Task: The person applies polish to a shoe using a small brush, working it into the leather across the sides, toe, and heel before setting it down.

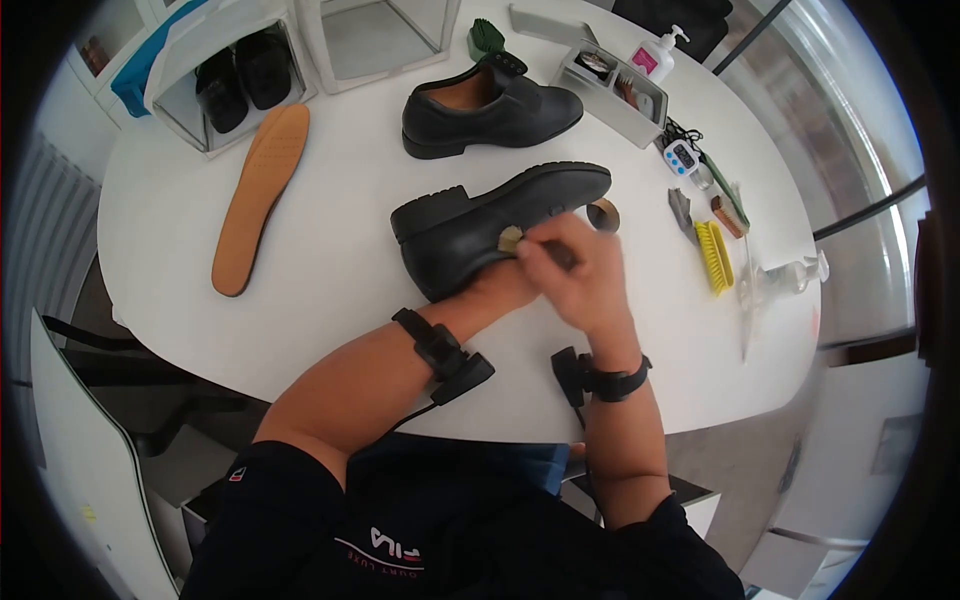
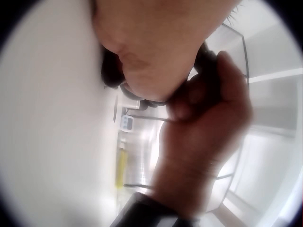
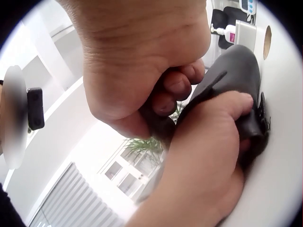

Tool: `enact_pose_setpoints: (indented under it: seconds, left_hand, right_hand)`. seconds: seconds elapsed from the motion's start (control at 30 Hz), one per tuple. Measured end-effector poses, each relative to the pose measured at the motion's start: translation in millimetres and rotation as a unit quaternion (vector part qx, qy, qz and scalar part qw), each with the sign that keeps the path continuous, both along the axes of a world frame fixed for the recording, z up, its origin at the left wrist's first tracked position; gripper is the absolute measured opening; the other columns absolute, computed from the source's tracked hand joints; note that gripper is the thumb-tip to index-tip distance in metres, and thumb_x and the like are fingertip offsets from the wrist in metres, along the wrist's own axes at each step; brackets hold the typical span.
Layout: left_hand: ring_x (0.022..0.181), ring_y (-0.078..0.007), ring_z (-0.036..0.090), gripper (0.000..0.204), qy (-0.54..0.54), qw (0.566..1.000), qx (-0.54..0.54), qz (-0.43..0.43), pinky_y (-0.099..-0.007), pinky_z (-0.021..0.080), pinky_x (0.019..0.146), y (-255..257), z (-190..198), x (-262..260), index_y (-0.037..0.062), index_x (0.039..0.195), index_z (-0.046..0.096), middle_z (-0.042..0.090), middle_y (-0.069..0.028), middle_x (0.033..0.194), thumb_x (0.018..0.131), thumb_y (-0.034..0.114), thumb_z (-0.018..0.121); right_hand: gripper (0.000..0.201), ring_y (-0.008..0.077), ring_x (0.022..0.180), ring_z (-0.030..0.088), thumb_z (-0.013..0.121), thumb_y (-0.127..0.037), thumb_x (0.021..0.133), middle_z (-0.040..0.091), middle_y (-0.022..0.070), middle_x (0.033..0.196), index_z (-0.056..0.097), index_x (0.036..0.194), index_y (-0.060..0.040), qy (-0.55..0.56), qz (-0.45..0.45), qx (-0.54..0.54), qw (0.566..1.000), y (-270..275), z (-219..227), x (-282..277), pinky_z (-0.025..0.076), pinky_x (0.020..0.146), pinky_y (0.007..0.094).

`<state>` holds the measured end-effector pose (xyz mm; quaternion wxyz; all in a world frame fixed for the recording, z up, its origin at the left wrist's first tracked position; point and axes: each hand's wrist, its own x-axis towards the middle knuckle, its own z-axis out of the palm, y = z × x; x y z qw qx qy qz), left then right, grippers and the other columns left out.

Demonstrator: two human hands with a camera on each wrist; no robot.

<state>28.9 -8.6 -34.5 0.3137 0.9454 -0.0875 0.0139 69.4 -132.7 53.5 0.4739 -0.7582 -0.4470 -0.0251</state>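
A black shoe [image 1: 500,210] lies on its side, its sole turned away from the person. The left hand [image 1: 505,285] is at the shoe's opening; in the right wrist view, this hand [image 3: 203,142] grips the shoe [image 3: 234,66], thumb on the upper, other fingers mostly hidden. Over the shoe's side, the right hand [image 1: 585,270] pinches a small brush whose pale bristles [image 1: 510,240] are at the leather. The right hand [image 3: 142,66] curls round its dark handle [image 3: 161,125]. In the left wrist view the left hand [image 2: 151,47] hides most of the shoe, beside the right hand [image 2: 203,132].
Behind stands another black shoe [image 1: 490,115]. An insole [image 1: 260,200] and an open box with dark shoes [image 1: 222,90] are left. A round tin [image 1: 603,215] is near the toe. Rightward are a grey organizer [image 1: 625,120], timer [image 1: 682,157], yellow brush [image 1: 713,257] and clear bottle [image 1: 790,277].
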Motion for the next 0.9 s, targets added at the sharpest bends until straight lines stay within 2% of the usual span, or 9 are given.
enact_pose_setpoints:
  seconds: [0.07,0.13,0.17,0.37,0.53,0.63,0.73,0.83,0.9]
  left_hand:
    - [0.096,-0.021,0.067,0.014,-0.219,0.915,-0.298,0.159,-0.0349,0.055,0.083,-10.5,1.9,-11.7,0.0047,0.112,0.069,0.071,-0.0092,0.106,0.102,0.012,0.062]
    - [0.095,-0.0217,0.067,0.014,-0.217,0.918,-0.286,0.166,-0.0349,0.055,0.082,-9.0,11.7,-7.3,0.0042,0.111,0.069,0.071,-0.0092,0.104,0.1,0.01,0.065]
    - [0.093,-0.0223,0.067,0.014,-0.219,0.919,-0.275,0.176,-0.0348,0.055,0.081,-6.5,18.6,-4.1,0.0036,0.111,0.07,0.071,-0.0092,0.101,0.097,0.008,0.068]
    - [0.088,-0.0222,0.066,0.01,-0.172,0.942,-0.226,0.178,-0.037,0.055,0.077,-1.7,13.7,-8.5,0.0031,0.105,0.07,0.07,-0.0084,0.096,0.096,0.006,0.07]
    - [0.085,-0.0232,0.065,0.007,-0.211,0.953,-0.154,0.156,-0.0371,0.054,0.074,0.4,3.1,1.4,0.0031,0.102,0.068,0.069,-0.009,0.094,0.096,0.006,0.07]
    - [0.084,-0.0229,0.062,0.007,-0.234,0.935,-0.216,0.153,-0.0353,0.053,0.074,0.3,-6.0,1.2,0.0033,0.103,0.068,0.067,-0.0088,0.094,0.097,0.007,0.069]
    - [0.086,-0.0228,0.063,0.008,-0.218,0.926,-0.244,0.188,-0.0345,0.053,0.076,-4.1,2.4,-9.1,0.0027,0.105,0.068,0.068,-0.0091,0.096,0.098,0.006,0.069]
    - [0.093,-0.0245,0.067,0.011,-0.12,0.973,-0.112,0.164,-0.0365,0.055,0.08,2.3,13.5,-2.5,0.0027,0.108,0.067,0.07,-0.0105,0.101,0.097,0.005,0.068]
    - [0.095,-0.0245,0.068,0.012,-0.172,0.95,-0.204,0.161,-0.0368,0.055,0.081,-4.1,21.4,-3.5,0.0034,0.109,0.068,0.071,-0.0108,0.103,0.098,0.006,0.068]
  right_hand:
    - [0.01,0.0214,0.06,0.069,0.078,-0.013,0.088,0.074,0.0099,0.077,0.074,0.092,-0.0049,0.019,-0.02,-0.01,1.0,-8.3,-1.8,12.4,0.053,0.059,0.0319]
    - [0.011,0.019,0.061,0.069,0.079,-0.014,0.088,0.073,0.0095,0.075,0.073,0.091,-0.0043,0.073,-0.198,-0.059,0.976,-18.5,-4.8,27.5,0.052,0.06,0.031]
    - [0.011,0.019,0.061,0.069,0.079,-0.014,0.088,0.073,0.0095,0.075,0.073,0.091,-0.0043,0.076,-0.205,-0.057,0.974,-21.0,-6.7,29.6,0.052,0.06,0.031]
    - [0.012,0.0156,0.07,0.068,0.079,-0.012,0.087,0.072,0.0071,0.075,0.072,0.086,-0.002,0.148,-0.004,-0.009,0.989,-26.3,10.0,12.5,0.053,0.066,0.0308]
    - [0.01,0.0185,0.07,0.068,0.079,-0.007,0.081,0.073,0.0078,0.077,0.071,0.084,-0.0015,0.137,-0.101,-0.024,0.985,-33.2,3.5,30.7,0.053,0.067,0.0302]
    - [0.011,0.0189,0.064,0.063,0.079,-0.009,0.082,0.072,0.0076,0.077,0.071,0.082,-0.0023,0.107,0.023,-0.012,0.994,-34.5,5.6,25.4,0.05,0.062,0.0304]
    - [0.012,0.0171,0.061,0.061,0.08,-0.009,0.082,0.07,0.0066,0.073,0.07,0.081,-0.0028,0.095,0.027,-0.032,0.995,-30.0,9.7,16.7,0.048,0.06,0.0304]
    - [0.012,0.0163,0.06,0.064,0.079,-0.011,0.084,0.07,0.006,0.069,0.07,0.082,-0.003,0.087,-0.054,-0.019,0.995,-30.8,-0.4,31.4,0.049,0.059,0.0308]
    - [0.012,0.0209,0.058,0.066,0.079,-0.014,0.087,0.07,0.0074,0.069,0.072,0.088,-0.004,0.094,-0.126,0.026,0.987,-25.8,-8.4,32.9,0.049,0.057,0.0321]
